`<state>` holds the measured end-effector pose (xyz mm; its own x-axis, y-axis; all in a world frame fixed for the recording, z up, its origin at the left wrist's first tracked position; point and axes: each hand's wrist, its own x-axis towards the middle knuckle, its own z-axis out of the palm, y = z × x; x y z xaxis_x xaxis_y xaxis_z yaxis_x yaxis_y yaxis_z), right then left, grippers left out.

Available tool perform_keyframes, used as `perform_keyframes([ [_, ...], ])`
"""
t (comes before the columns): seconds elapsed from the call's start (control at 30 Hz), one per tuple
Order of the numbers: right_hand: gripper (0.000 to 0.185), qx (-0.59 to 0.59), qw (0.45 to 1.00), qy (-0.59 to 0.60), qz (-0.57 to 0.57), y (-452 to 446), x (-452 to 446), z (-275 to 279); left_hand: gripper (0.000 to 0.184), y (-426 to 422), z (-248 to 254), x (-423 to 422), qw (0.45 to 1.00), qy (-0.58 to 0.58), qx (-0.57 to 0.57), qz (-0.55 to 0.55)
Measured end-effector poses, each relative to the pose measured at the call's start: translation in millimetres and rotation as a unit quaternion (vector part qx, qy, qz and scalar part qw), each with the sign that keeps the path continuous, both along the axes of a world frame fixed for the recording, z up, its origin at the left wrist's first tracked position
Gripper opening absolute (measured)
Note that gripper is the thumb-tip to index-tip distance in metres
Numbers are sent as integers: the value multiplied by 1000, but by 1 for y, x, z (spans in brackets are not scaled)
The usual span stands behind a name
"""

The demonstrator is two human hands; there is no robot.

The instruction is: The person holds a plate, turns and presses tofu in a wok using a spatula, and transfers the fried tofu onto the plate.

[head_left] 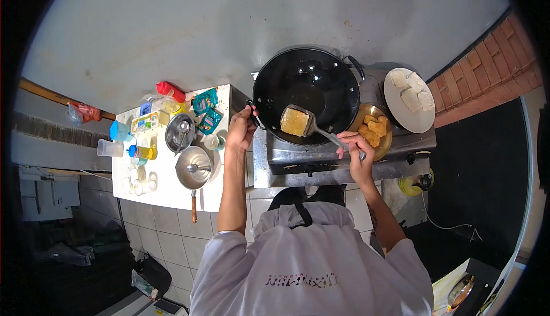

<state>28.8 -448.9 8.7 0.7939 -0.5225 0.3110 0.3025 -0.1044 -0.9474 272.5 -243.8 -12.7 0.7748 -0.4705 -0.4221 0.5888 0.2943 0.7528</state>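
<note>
My left hand (242, 128) is closed around the side handle of a black wok (335, 101) on the stove. In my right hand (357, 151) is the grey handle of a spatula (325, 133), its blade tilted over the near left part of the wok. A golden, square fried piece (294, 122) rests on that blade. Dark, shiny liquid shows at the bottom of the wok. Close beside my right hand, a brass-coloured bowl (385, 148) holds several golden fried pieces (373, 131).
Right of the wok, a white plate (423, 122) carries several pale slabs (410, 99). The steel stove (355, 173) has its knobs in front. On the white table (166, 194) at left stand a saucepan (184, 174), a metal bowl (172, 135), bottles and green packets (205, 101).
</note>
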Motion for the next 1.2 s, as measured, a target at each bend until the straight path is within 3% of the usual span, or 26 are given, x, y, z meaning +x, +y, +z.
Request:
perform_keyframes([
  [0.2, 22, 78, 997, 11, -19, -4, 6, 3, 18, 10, -9, 6, 997, -35, -3, -62],
  [0.43, 24, 101, 994, 4, -40, -4, 8, 2, 17, 8, -12, 6, 998, -26, 4, -56],
  [0.5, 23, 24, 998, 3, -54, -1, 8, 3, 16, 3, -7, 1, 1000, -9, -1, -6],
  [0.63, 20, -45, 998, 11, -50, 10, 1, 15, 16, 3, -6, 0, 1000, -12, -1, -7],
  [0.73, 20, -225, 974, -4, -33, 16, -8, 23, 15, 3, -6, 1, 1000, -12, -9, -10],
  [0.9, 12, -211, 977, 10, -31, 27, -19, 20, 14, 2, 1, -3, 1000, -7, 4, -2],
  [1.2, 15, -300, 954, -6, 3, 32, -24, 22, 17, 8, -7, 1, 998, -21, -7, -51],
])
